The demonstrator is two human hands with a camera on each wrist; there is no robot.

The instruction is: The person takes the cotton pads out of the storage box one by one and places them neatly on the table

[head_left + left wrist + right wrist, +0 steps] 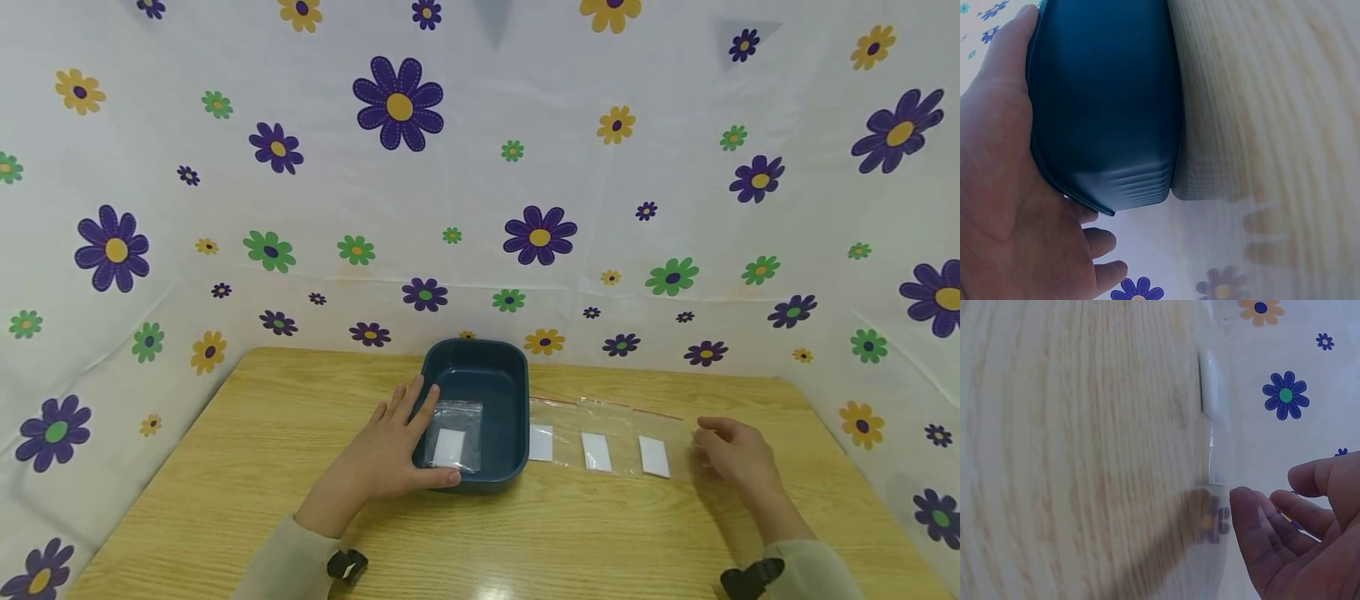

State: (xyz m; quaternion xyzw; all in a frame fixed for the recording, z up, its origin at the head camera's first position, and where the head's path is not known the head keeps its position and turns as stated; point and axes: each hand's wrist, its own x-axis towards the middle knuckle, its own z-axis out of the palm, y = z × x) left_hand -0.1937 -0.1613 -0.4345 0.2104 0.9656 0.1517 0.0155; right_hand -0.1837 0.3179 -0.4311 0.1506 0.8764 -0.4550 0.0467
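Observation:
My left hand lies against a dark blue plastic tub, fingers spread over its left rim and thumb along the front edge. In the left wrist view, the fingers and thumb stretch along the tub's rim. Inside the tub is a clear zip bag with a white rectangular piece in it. To the right of the tub, several similar clear bags lie in a row, white pieces inside. My right hand hovers by the row's right end, fingers loosely bent and holding nothing.
The wooden table is light coloured. A white cloth with purple, yellow and green flowers hangs behind it and along both sides. Black straps circle the wrists over pale sleeves.

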